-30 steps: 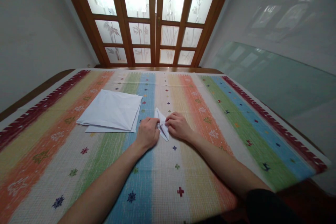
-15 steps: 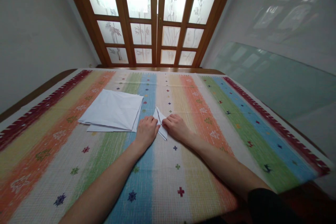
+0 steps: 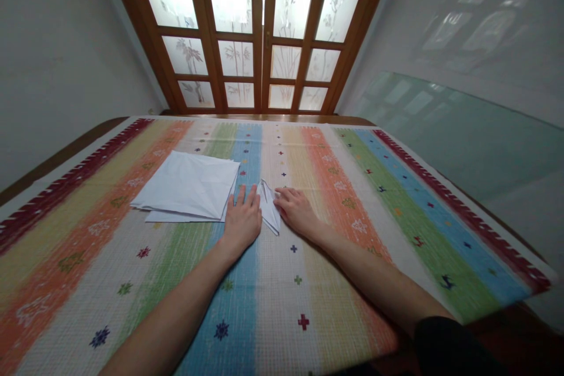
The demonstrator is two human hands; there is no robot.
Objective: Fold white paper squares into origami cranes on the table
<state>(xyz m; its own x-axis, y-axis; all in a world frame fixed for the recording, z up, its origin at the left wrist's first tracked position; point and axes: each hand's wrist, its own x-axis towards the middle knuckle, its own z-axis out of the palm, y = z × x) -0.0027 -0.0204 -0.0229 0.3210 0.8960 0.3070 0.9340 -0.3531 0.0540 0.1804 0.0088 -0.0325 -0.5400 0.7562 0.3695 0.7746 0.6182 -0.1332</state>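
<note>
A small folded piece of white paper (image 3: 269, 211) lies on the striped cloth between my two hands, a narrow pointed shape with its tip facing away from me. Flat on the cloth just left of it is my left hand (image 3: 243, 215), fingers spread and holding nothing. My right hand (image 3: 298, 210) rests along the paper's right side, fingers slightly bent and fingertips at its edge; I cannot tell if they press on it. Left of my left hand sits a stack of white paper sheets (image 3: 189, 185), its right corner close to my fingers.
A tablecloth (image 3: 282, 305) with coloured stripes and small figures covers the table. Wooden doors (image 3: 259, 35) with frosted panes stand beyond the far edge. A pale glass panel (image 3: 462, 135) leans along the right wall.
My left hand has let go of the folded paper, shifted slightly left and spread flat. The fingers of my right hand have loosened and straightened a little at the paper's edge.
</note>
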